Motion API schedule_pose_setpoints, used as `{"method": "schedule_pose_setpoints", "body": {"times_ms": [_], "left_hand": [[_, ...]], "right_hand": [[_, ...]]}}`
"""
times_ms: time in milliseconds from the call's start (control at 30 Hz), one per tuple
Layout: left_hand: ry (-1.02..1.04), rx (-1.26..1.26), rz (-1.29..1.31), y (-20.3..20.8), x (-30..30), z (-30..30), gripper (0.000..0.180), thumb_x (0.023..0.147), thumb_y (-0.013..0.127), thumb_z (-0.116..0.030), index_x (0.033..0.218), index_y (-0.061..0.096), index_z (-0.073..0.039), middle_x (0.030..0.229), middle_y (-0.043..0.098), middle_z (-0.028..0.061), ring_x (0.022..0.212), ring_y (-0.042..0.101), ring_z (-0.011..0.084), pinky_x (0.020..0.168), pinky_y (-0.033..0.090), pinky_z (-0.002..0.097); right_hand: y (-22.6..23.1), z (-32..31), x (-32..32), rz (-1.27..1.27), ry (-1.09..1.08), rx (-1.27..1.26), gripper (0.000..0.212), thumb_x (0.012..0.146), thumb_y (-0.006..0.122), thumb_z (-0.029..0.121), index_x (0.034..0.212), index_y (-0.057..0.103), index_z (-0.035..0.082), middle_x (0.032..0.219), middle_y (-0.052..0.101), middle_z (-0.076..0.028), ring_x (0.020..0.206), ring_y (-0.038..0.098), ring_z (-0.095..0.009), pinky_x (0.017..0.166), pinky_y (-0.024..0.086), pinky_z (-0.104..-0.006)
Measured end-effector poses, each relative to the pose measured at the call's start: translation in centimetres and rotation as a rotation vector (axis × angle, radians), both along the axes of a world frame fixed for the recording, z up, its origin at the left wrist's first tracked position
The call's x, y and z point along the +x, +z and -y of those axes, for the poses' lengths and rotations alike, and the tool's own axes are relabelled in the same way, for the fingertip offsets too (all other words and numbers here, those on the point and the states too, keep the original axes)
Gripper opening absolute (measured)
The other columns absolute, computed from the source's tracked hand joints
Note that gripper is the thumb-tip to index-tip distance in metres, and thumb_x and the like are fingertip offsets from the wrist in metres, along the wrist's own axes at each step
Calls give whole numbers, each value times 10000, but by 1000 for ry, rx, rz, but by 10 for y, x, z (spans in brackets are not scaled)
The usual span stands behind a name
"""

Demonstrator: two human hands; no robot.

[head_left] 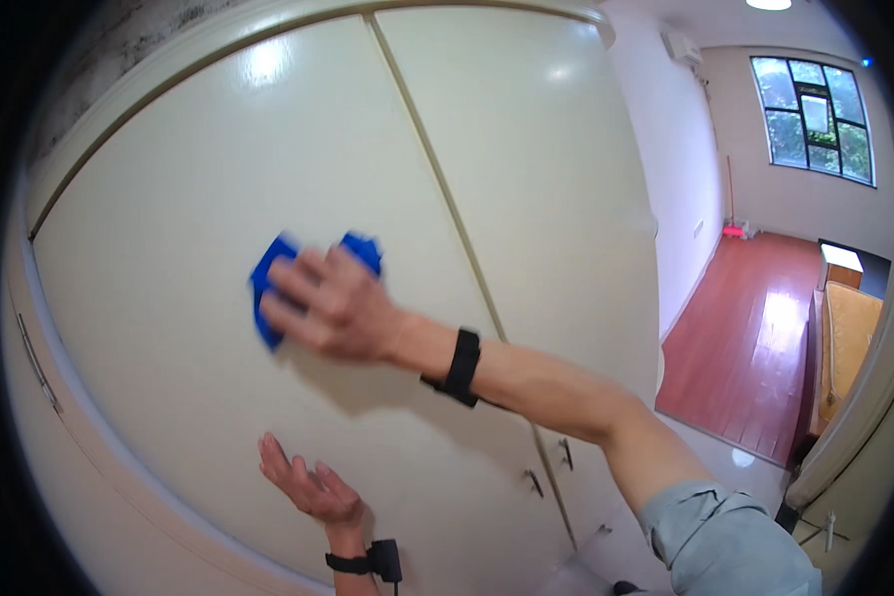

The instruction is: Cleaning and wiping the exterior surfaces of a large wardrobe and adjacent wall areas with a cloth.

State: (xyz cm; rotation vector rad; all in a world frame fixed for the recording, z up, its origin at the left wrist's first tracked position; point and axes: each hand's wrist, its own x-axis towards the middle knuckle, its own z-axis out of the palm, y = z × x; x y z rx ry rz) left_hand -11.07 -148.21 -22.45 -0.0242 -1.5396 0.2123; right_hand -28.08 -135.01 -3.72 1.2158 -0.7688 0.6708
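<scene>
Visibly, blue cloth [275, 254] juts from both sides of the right grip [336, 308] clamping it.

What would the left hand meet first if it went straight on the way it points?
The left hand would probably meet the glossy cream door first, passing left of the crumpled blue cloth; its gap from that door is unclear.

Blue cloth [265, 283]: crumpled, centre hidden, flaps out both sides, approx. mid-ht. on the L cream door [199, 199]. Prob. pressed to it, but blur makes contact hard to confirm. Door's upright, shut, smooth & glossy w/ a bright reflection nr. top.
</scene>
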Motion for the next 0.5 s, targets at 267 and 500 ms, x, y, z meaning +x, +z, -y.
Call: {"method": "schedule_pose_setpoints", "body": {"times_ms": [267,500], "left_hand": [[146,39,6,10,2,-14,354,987,397,-86,1341,412,-79,1553,415,234,1457,332,476,1177,186,647],[208,114,-100,15,-37,-36,400,971,418,-67,1371,420,-82,1556,417,221,1470,321,457,1186,134,640]], "right_hand": [[95,-119,-115,497,-108,-232,418,902,650,302,1296,647,163,1406,547,-152,1296,488,-419,1024,406,-589],[154,-111,-157,363,-228,-78,567,994,489,506,1513,471,279,1624,328,-116,1508,210,-425,1181,132,-680]]}}
